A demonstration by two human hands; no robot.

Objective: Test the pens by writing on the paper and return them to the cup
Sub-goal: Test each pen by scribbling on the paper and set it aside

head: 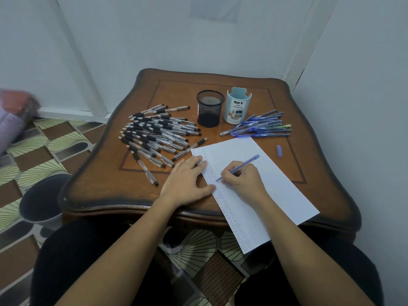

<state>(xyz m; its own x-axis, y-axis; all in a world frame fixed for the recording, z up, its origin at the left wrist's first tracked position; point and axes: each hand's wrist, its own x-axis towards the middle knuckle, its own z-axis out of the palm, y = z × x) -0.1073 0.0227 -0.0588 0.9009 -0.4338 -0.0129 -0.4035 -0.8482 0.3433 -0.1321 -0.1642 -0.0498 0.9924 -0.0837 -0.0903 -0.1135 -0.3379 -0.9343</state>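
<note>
One blue pen (pixel 239 167) pinched by right hand (pixel 241 181), tip on one paper (pixel 276 191); paper pressed by spread left hand (pixel 187 182). Two cups beyond: mesh cup (pixel 209 109), light-blue cup (pixel 235 109), its inside hidden. Black pens (pixel 156 133) heaped, too many to count; about ten blue pens (pixel 262 127); one cap (pixel 279 150)

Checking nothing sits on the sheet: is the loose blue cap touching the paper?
Apart. The head view shows the blue cap lying right of the paper, with a strip of bare table plainly between them.
</note>
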